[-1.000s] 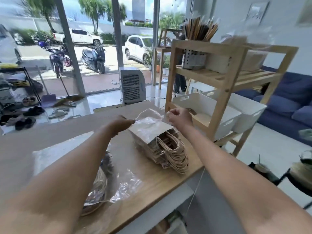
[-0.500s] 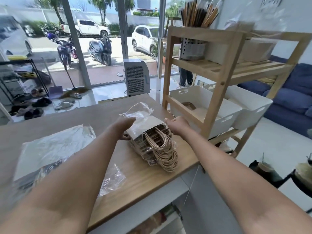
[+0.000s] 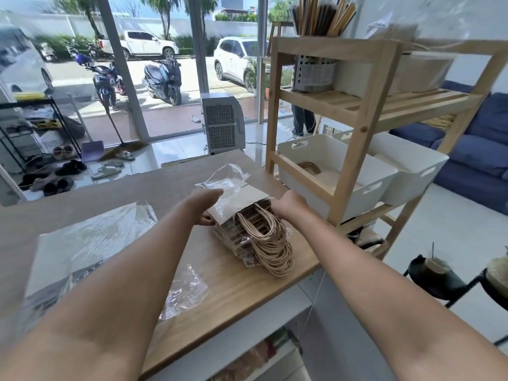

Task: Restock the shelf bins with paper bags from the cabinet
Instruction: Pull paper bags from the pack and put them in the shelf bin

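Because the bags (image 3: pixel 255 232) come bundled in a clear wrap (image 3: pixel 224 178), we see them lying flat near the right edge of the table (image 3: pixel 233 287), handles toward us, with the wrap peeled back and bunched at the far end, so the stack looks partly bared. Our left hand (image 3: pixel 204 203) sits against the bundle's left side, thumb low at its near corner, fingers reaching toward the wrap; whether they pinch the film or only rest on it we cannot tell. Our right hand (image 3: pixel 290 206) is at the right side with fingers curled down over the edge, seemingly gripping the stack, though the fingertips are hidden. With one hand on each side, we judge the hold is meant to steady or lift the bags free of the wrap. Just right of the table stands the shelf (image 3: pixel 362 127), its near bin (image 3: pixel 330 166) nearly empty and close by, a short reach for loading. More loose plastic (image 3: pixel 187 287) and a flat wrapped pack (image 3: pixel 88 243) lie on the table's left half, well apart from the bundle
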`<state>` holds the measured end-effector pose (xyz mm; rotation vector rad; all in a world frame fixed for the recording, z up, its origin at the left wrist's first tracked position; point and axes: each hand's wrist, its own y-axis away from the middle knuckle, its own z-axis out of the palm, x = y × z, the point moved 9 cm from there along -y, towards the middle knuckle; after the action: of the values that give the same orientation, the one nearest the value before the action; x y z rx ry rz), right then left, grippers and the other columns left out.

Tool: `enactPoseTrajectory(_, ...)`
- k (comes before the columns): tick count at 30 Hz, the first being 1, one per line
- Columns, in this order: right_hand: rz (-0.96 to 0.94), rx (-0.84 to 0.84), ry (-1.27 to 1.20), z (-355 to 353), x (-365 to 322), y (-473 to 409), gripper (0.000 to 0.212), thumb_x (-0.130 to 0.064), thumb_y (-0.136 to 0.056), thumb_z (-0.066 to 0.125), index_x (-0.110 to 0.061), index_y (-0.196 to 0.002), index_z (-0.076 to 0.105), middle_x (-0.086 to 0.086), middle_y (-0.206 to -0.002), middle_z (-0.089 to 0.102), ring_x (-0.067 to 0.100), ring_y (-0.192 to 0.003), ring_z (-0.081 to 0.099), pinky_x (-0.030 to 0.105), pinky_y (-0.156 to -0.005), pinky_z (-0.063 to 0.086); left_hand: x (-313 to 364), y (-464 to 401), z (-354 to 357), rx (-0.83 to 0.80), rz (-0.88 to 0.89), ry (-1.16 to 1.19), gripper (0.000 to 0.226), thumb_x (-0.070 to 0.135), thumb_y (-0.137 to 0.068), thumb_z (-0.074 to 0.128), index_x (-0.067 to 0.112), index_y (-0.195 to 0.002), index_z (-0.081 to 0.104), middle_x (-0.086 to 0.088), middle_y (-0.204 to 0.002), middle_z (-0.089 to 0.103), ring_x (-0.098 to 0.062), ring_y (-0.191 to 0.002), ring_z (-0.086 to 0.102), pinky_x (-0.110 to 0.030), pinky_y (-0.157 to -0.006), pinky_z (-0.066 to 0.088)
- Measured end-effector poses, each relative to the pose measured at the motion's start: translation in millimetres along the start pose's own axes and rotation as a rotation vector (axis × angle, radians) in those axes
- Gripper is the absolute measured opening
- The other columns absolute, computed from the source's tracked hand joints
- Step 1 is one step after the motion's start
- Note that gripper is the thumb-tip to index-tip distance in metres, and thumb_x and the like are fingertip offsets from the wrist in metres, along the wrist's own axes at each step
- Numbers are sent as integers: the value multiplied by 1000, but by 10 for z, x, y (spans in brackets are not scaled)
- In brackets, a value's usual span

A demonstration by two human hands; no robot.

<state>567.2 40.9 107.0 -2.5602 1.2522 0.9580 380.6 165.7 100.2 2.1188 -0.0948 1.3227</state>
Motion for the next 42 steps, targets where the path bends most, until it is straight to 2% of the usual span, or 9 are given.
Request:
enactPoseTrajectory(2, 79, -32, -170, 16, 30, 14, 59, -35, -97, 46, 7, -137, 42, 23, -138, 49, 35, -125, 51, 32, -97, 44, -4, -21, -8, -5, -1, 2, 36, 34, -93, 54, 12, -119, 46, -12, -105, 53, -33, -98, 62, -38, -76, 55)
enactPoseTrajectory(7, 202, -283, -340, 188, -105, 97, 71, -53, -95, 41, -5, -146, 33, 17, -149, 39, 32, -127, 48, 44, -111, 37, -13, -12, -13, -30, -7, 24, 33, 33, -94, 53, 14, -119, 46, -11, -100, 56, -30, -89, 64, -37, -67, 57)
enactPoseTrajectory(10, 223, -458, -230, 267, -153, 185, 64, -59, -92, 44, -9, -132, 45, 13, -134, 51, 27, -118, 53, 42, -109, 40, -42, -58, -37, -29, -18, 33, 39, 36, -92, 55, 16, -124, 46, -14, -120, 53, -35, -105, 63, -39, -67, 58)
enactPoseTrajectory(15, 191, -480, -134, 203, -248, 169, 44, -52, -92, 52, -10, -102, 45, 8, -92, 52, 21, -100, 58, 30, -101, 47, -84, -91, -32, -55, -14, 107, 22, 31, -97, 51, 15, -112, 46, -11, -91, 54, -33, -94, 65, -43, -85, 56)
enactPoseTrajectory(19, 188, -467, -115, 238, -322, 173, 43, -50, -89, 58, -9, -81, 47, 3, -74, 48, 15, -68, 50, 24, -63, 42, -117, -109, -65, -66, -27, 144, 30, 33, -97, 51, 15, -120, 47, -13, -99, 55, -32, -93, 63, -41, -78, 55)
enactPoseTrajectory(23, 245, -502, -350, 310, -380, 186, 43, -44, -82, 69, -5, -81, 52, 7, -75, 58, 24, -79, 60, 33, -88, 51, -143, -122, -77, -75, -45, 164, 30, 35, -98, 50, 13, -118, 46, -14, -97, 55, -30, -83, 62, -40, -78, 54)
enactPoseTrajectory(27, 342, -617, -637, 483, -401, 209, 37, -38, -81, 72, -5, -73, 57, 8, -47, 64, 20, -37, 62, 30, -61, 54, -151, -138, -89, -71, -50, 180, 33, 34, -98, 50, 11, -122, 49, -15, -94, 58, -29, -78, 63, -39, -65, 57)
enactPoseTrajectory(36, 443, -745, -573, 612, -185, 290, 64, -64, -70, 69, -2, -83, 63, 16, -65, 70, 25, -71, 66, 37, -78, 53, -154, -130, -46, -77, -47, 197, 40, 14, -95, 54, 7, -133, 44, -16, -123, 46, -35, -112, 57, -39, -81, 53)
enactPoseTrajectory(42, 290, -610, -518, 525, -338, 293, 41, -45, -86, 64, -6, -77, 54, 8, -49, 65, 18, -40, 62, 24, -57, 55, -170, -87, -29, -85, -26, 228, 30, 5, -94, 56, 8, -122, 48, -11, -116, 46, -28, -95, 58, -36, -82, 55)
